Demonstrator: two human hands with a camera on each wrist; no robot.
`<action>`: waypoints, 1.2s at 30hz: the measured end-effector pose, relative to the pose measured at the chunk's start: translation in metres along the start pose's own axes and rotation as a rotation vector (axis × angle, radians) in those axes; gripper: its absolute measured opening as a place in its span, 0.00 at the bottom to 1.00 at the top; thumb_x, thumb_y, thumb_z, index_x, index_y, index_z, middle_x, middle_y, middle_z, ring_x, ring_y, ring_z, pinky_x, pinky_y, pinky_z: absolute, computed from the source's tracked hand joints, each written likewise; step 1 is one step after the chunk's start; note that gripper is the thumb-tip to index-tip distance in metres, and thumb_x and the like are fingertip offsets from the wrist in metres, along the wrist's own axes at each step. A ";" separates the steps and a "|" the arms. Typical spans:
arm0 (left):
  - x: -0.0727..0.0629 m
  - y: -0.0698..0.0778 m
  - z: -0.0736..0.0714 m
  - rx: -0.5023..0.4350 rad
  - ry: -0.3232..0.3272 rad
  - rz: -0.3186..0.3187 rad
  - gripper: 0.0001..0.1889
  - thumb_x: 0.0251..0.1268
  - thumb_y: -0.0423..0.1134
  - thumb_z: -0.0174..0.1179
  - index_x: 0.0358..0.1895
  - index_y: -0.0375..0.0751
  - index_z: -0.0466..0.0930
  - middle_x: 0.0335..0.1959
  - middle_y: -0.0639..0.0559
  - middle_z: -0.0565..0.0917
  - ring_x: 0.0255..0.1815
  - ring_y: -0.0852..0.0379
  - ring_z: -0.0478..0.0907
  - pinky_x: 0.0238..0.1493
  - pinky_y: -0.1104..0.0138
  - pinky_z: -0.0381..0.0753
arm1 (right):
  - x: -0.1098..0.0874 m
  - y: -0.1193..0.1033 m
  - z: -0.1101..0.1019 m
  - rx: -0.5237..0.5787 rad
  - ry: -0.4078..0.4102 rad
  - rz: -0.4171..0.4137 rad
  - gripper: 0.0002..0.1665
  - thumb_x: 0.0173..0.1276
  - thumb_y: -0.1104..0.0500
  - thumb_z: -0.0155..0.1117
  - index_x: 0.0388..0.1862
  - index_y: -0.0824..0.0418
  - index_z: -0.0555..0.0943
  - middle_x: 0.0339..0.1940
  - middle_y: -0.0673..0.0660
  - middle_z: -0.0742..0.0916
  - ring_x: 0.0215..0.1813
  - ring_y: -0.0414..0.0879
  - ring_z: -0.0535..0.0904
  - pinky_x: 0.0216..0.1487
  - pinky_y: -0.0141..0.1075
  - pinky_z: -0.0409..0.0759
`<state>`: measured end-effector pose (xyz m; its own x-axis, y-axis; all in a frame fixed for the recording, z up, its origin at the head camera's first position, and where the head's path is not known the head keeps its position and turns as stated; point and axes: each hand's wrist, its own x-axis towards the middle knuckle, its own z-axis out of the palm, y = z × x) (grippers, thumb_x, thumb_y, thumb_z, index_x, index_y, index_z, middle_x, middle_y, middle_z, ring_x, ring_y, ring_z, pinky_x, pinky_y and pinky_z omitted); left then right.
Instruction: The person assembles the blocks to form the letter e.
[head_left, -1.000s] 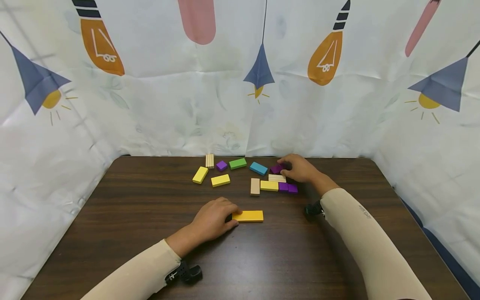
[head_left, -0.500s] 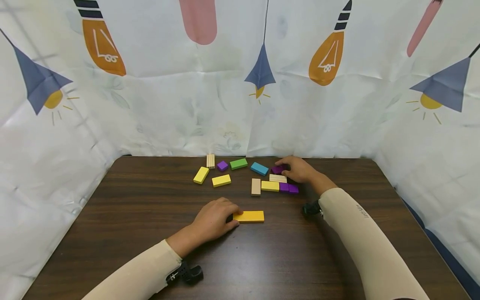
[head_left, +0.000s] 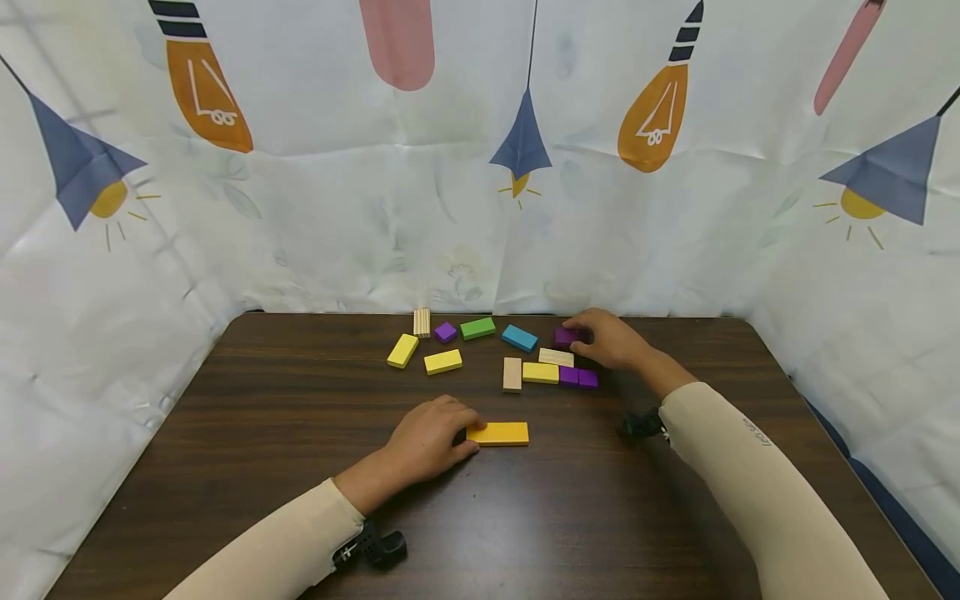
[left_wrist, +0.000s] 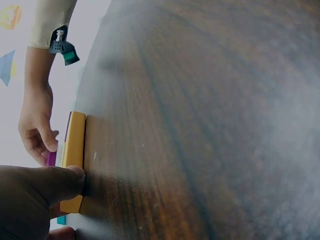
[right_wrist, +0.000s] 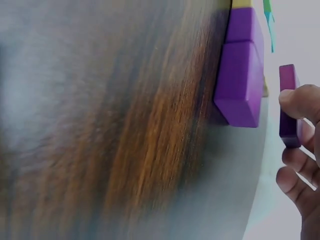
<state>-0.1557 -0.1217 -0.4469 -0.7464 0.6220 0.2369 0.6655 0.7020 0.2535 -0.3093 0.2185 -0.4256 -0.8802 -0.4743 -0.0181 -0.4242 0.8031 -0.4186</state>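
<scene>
My left hand point(head_left: 429, 437) holds the left end of a long orange-yellow block point(head_left: 504, 434) lying on the table, thumb along its near side. In the left wrist view the thumb point(left_wrist: 67, 181) presses against that block. At the back right, my right hand point(head_left: 613, 342) pinches a dark purple block point(head_left: 566, 337) between thumb and fingers; the right wrist view shows this purple block point(right_wrist: 288, 120) too. Just in front of that hand are a pale wooden block point(head_left: 556, 357), a yellow block point(head_left: 540, 372) and two purple blocks point(head_left: 578, 377) end to end.
A tan block point(head_left: 512, 375) stands beside the yellow one. Further left lie a blue block point(head_left: 519, 337), a green block point(head_left: 477, 328), a small purple block point(head_left: 446, 332), a ribbed wooden block point(head_left: 422, 322) and two yellow blocks point(head_left: 443, 362). A printed curtain point(head_left: 450, 225) hangs behind the table.
My right hand has shifted a little to the right, taking the dark purple block with it, away from the blue block. My left hand stays on the orange-yellow block.
</scene>
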 end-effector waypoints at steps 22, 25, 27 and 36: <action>0.000 0.000 -0.001 -0.004 -0.002 0.004 0.12 0.62 0.42 0.75 0.47 0.46 0.87 0.44 0.56 0.88 0.47 0.54 0.80 0.48 0.57 0.82 | -0.053 -0.039 0.002 -0.071 0.030 -0.127 0.23 0.68 0.54 0.73 0.61 0.58 0.84 0.55 0.54 0.85 0.52 0.47 0.80 0.53 0.45 0.82; 0.000 -0.001 0.000 -0.005 -0.002 0.006 0.12 0.62 0.42 0.75 0.47 0.47 0.87 0.44 0.56 0.88 0.47 0.54 0.80 0.48 0.57 0.82 | -0.059 -0.043 0.004 -0.076 0.036 -0.157 0.23 0.67 0.55 0.74 0.60 0.58 0.84 0.53 0.53 0.85 0.51 0.46 0.80 0.52 0.44 0.83; 0.000 -0.001 0.000 -0.005 0.000 0.006 0.12 0.61 0.42 0.75 0.47 0.46 0.87 0.44 0.56 0.88 0.47 0.54 0.80 0.48 0.57 0.82 | -0.063 -0.047 0.006 -0.075 0.036 -0.170 0.22 0.67 0.55 0.74 0.59 0.57 0.85 0.53 0.53 0.85 0.50 0.45 0.80 0.51 0.43 0.83; -0.001 0.000 -0.001 0.004 0.000 -0.001 0.12 0.61 0.42 0.75 0.47 0.47 0.87 0.43 0.56 0.88 0.47 0.54 0.80 0.48 0.57 0.82 | -0.079 -0.056 0.020 -0.068 0.002 -0.198 0.21 0.67 0.54 0.74 0.58 0.54 0.85 0.53 0.50 0.84 0.49 0.43 0.78 0.51 0.42 0.81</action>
<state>-0.1548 -0.1226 -0.4457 -0.7473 0.6211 0.2363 0.6644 0.7044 0.2497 -0.2119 0.2040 -0.4194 -0.7784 -0.6248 0.0600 -0.6023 0.7167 -0.3515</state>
